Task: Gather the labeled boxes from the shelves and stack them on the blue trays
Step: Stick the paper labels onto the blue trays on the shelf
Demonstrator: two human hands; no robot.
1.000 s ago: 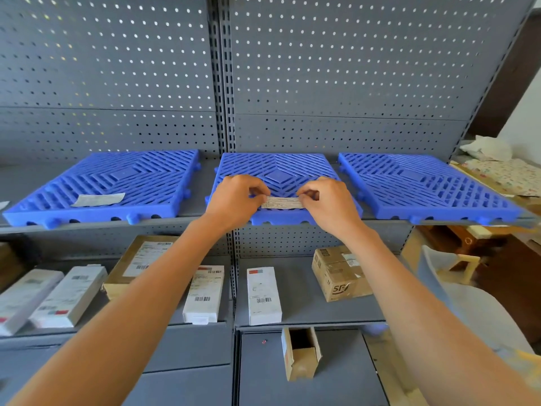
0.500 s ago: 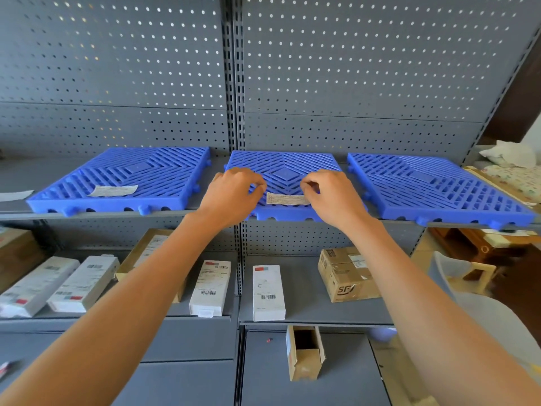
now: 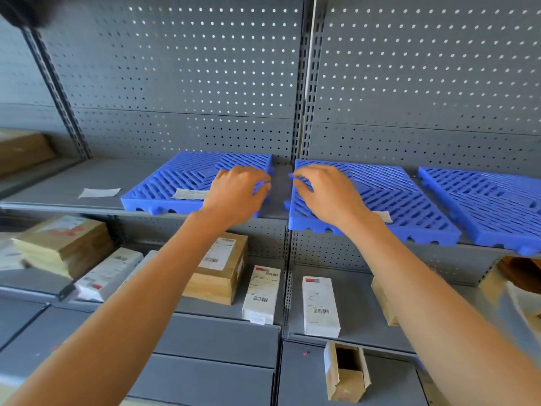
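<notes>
Three blue trays: left tray (image 3: 187, 183), middle tray (image 3: 389, 206), right tray (image 3: 491, 209). Two white boxes stand at lower centre, one (image 3: 261, 294) beside the other (image 3: 320, 306). One open carton (image 3: 345, 373) lies at the bottom. Two hands: left hand (image 3: 237, 194), right hand (image 3: 328, 194).

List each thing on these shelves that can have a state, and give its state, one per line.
Left hand: fingers curled over the left tray's edge.
Right hand: fingers curled on the middle tray.
Left tray: flat, bears only a paper label.
Middle tray: flat, no boxes.
Small carton: open at the top.
White boxes: lying closed.
</notes>
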